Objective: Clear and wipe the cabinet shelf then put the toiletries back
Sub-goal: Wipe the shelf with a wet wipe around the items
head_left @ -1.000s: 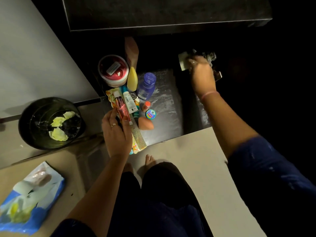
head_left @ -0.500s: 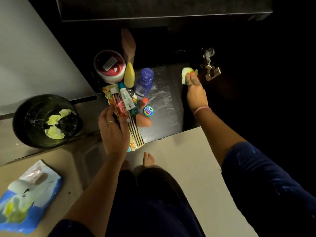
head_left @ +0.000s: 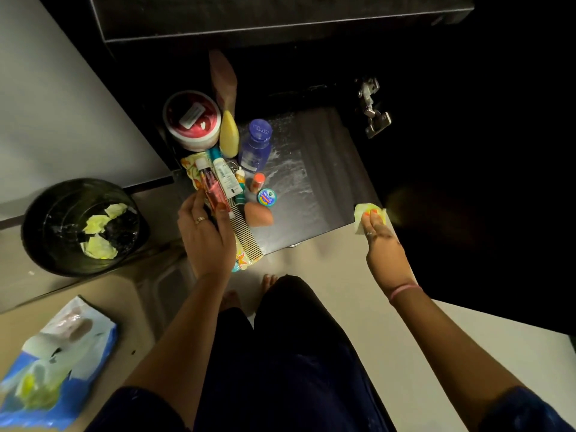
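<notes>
Head view shows the shelf (head_left: 330, 169) half wiped, streaks right of the left hand (head_left: 205, 235), whose grip pinches a red tube (head_left: 215, 194) among crowded toiletries (head_left: 246, 157); the right hand (head_left: 385, 244) pinches a yellow wipe (head_left: 363, 210) at the shelf's corner; restocking remains.

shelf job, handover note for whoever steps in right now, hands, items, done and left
Left hand: grips the pink tube among the toiletries.
Right hand: pinches a yellow wipe at the shelf's right front corner.
Toiletries: jar, blue bottle, comb, small tin and others crowd the shelf's left side.
Done: right side shows wipe streaks; used wipes lie in the bin.
Left: clear and wipe the left side, then put the toiletries back.
</notes>
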